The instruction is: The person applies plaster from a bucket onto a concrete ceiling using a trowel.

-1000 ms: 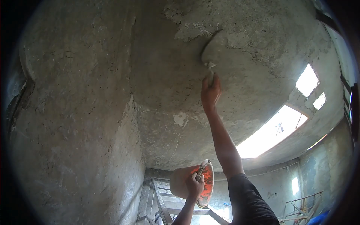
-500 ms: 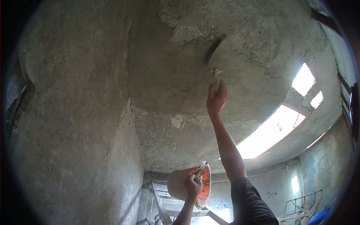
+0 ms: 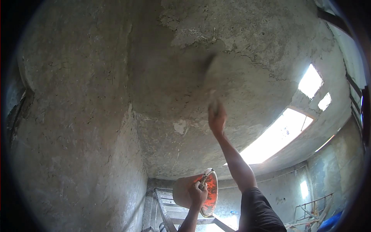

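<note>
My right hand (image 3: 217, 119) is raised on a stretched arm, its fingers wrapped round the handle of a trowel (image 3: 211, 75). Motion smears the trowel's blade, which is at the rough cement wall (image 3: 166, 85); whether it touches cannot be made out. Lower down, my left hand (image 3: 198, 194) is closed on the rim of a bucket (image 3: 181, 192), where a mortar-smeared grip or handle piece shows. Tilted on its side, the bucket has a pale outside and an orange inside caked with grey. Its contents are hidden.
Behind the bucket stands a ladder-like frame (image 3: 167, 216). Bright openings (image 3: 276, 137) pierce the curved wall on the right. A metal frame (image 3: 315, 212) and something blue (image 3: 330, 223) are at lower right. Another rough wall (image 3: 77, 127) rises at left.
My right hand and the trowel have moved down and slightly left across the wall. My left hand still grips the bucket, which has barely shifted.
</note>
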A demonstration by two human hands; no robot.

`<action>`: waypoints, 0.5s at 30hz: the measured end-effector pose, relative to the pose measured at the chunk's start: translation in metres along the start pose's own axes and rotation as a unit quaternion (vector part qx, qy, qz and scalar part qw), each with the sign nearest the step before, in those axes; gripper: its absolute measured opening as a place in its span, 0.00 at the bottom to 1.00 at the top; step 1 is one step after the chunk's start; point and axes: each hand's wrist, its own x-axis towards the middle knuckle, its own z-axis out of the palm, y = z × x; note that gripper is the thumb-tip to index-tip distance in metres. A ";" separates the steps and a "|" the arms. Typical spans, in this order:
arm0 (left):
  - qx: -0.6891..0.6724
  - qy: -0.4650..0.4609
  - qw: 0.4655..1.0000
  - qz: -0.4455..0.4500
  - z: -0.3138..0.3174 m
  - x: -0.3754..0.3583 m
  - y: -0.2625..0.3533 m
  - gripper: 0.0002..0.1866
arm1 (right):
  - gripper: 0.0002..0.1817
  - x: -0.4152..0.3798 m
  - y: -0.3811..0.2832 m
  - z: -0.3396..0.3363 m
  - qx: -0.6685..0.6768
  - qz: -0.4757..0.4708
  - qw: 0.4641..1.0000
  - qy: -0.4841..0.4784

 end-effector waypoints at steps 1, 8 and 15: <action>0.000 -0.001 1.000 -0.002 -0.001 -0.001 0.002 0.17 | 0.19 0.010 -0.005 -0.005 -0.002 0.066 0.996 0.065; -0.009 -0.019 1.000 -0.008 -0.002 0.001 0.006 0.16 | 0.23 0.039 -0.006 0.023 -0.058 0.045 0.992 0.103; 0.010 -0.017 1.000 -0.016 -0.005 0.001 0.006 0.16 | 0.21 0.007 -0.052 0.055 0.028 -0.057 0.990 -0.125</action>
